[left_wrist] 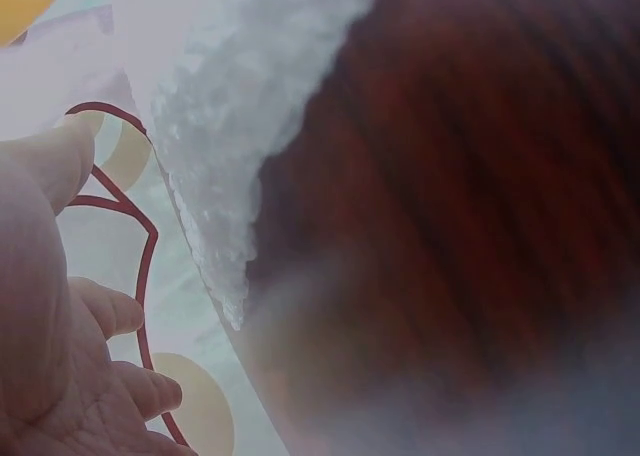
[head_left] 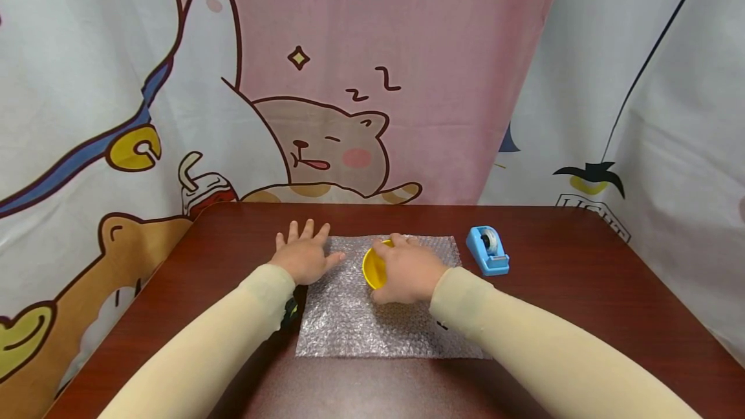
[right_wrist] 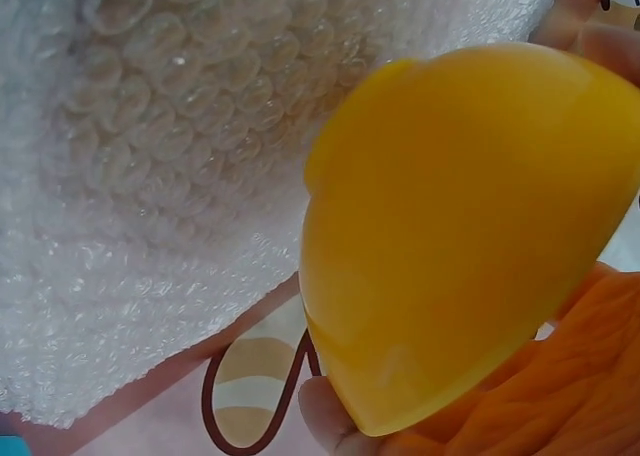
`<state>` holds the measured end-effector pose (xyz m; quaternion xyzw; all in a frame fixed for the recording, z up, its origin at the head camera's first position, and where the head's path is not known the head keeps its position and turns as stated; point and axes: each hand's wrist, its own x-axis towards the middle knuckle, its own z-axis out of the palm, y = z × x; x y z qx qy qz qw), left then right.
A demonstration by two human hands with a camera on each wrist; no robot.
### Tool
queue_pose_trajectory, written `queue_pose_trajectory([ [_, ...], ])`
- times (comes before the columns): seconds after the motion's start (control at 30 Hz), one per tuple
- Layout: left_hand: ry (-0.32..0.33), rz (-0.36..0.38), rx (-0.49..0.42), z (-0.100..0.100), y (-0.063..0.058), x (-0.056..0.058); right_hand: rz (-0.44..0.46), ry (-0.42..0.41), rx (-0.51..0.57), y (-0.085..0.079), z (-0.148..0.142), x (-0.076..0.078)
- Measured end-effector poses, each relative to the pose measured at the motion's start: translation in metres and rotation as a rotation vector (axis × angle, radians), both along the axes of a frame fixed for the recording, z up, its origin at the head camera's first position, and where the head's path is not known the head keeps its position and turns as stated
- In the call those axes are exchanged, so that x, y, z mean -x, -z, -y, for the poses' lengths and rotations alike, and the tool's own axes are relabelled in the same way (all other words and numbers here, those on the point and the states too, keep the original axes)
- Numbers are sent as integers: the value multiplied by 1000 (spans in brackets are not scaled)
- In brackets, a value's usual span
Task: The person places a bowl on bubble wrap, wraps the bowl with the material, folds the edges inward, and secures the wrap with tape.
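Observation:
A small yellow bowl [head_left: 374, 269] is gripped in my right hand [head_left: 412, 271], over the middle of a sheet of bubble wrap [head_left: 355, 325]. The right wrist view shows the bowl [right_wrist: 460, 226] from outside, its foot toward the bubble wrap [right_wrist: 180, 146], with fingers and palm around its rim side. My left hand [head_left: 304, 260], fingers straight and spread, is at the sheet's upper left edge and holds nothing. In the left wrist view the left hand [left_wrist: 50, 316] appears beside the sheet's corner [left_wrist: 230, 126]; whether it touches the sheet I cannot tell.
A light blue tape dispenser [head_left: 487, 251] with a roll of clear tape stands right of the bubble wrap. Everything is on a dark red-brown wooden table [head_left: 570, 290]. A cartoon-printed curtain [head_left: 442, 83] hangs behind the table's far edge.

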<state>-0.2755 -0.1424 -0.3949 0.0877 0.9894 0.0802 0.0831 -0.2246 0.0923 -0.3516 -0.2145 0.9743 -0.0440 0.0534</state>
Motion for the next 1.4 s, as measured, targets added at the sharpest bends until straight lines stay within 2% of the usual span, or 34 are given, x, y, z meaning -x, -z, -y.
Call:
queue_pose_trajectory([
  [0.53,-10,13,-5,-2,-4,-3,20,-20,-17,5,3,-1],
  [0.93,-11,14,-3,-3,-1,-1,40,-32,-18,9,2,1],
  [1.4,-28,47,-17,-2,-3,-3,119,-35,96,17,-18,-1],
])
